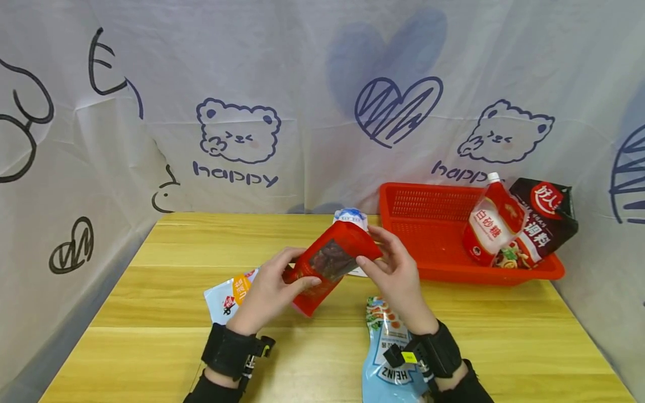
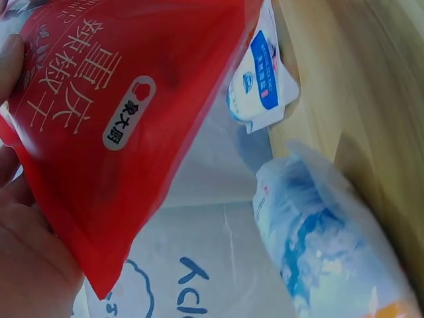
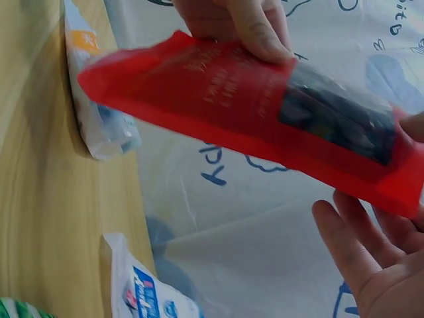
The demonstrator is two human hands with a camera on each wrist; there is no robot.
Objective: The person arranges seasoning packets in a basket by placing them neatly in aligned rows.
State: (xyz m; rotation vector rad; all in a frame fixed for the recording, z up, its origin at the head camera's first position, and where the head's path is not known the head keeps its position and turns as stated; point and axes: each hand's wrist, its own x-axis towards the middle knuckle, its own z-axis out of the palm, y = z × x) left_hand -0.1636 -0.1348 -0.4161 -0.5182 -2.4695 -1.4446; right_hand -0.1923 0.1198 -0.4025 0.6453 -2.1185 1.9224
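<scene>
Both hands hold a red bag of dried chillies (image 1: 322, 280) tilted above the wooden table, its clear window facing up. My left hand (image 1: 274, 285) grips the lower left side, thumb on top; the left wrist view shows the bag's printed side (image 2: 152, 59). At the upper right end, my right hand (image 1: 403, 280) pinches the bag between thumb and fingers, and its fingers (image 3: 351, 245) stretch under the bag in the right wrist view. A white and blue packet (image 1: 351, 215) stands behind the bag, partly hidden. Below the right hand lies a light blue Heinz pouch (image 1: 395, 369).
A red plastic basket (image 1: 420, 238) stands at the back right, holding a red and white sugar pouch (image 1: 486, 226) and a black seasoning bag (image 1: 546, 212). Beside the left hand lies a pale blue and orange packet (image 1: 221, 296). A printed cloth (image 1: 312, 134) hangs behind the table.
</scene>
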